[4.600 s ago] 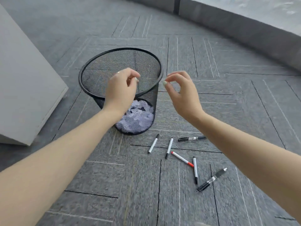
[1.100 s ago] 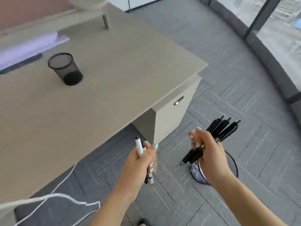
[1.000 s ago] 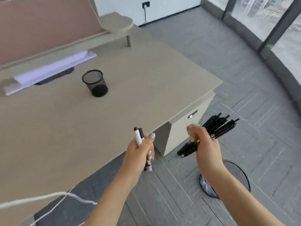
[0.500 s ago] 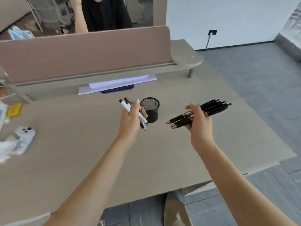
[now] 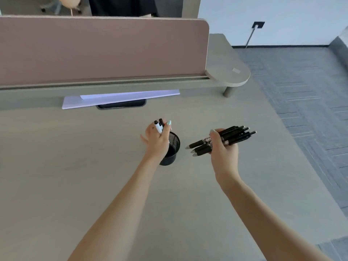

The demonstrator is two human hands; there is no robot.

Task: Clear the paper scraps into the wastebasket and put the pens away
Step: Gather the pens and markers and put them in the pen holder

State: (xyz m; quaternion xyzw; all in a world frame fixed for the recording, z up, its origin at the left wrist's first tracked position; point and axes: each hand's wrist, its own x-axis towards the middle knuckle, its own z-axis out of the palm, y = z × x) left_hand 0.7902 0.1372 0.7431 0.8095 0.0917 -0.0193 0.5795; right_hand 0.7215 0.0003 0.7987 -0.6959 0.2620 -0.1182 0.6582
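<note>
Since a moment ago my left hand (image 5: 157, 139), gripping markers (image 5: 158, 126), reached the mesh pen cup (image 5: 172, 149); I'd lower them tip-first while my right hand (image 5: 223, 153) grips black pens (image 5: 222, 141)

So the pen cup (image 5: 172, 147) sits on the bench (image 5: 75, 166), about mid-bench. My left grip (image 5: 157, 140) is right over the cup's left side with a few markers (image 5: 158, 126) standing up in it. My right grip (image 5: 223, 147) is just to the right of the cup, holding a bundle of pens (image 5: 222, 140) sideways, tips toward the cup. Behind the cup, some paper sheets (image 5: 120, 98) lie at the back of the bench under the shelf (image 5: 228, 72), with the divider panel (image 5: 103, 49) behind that.
</note>
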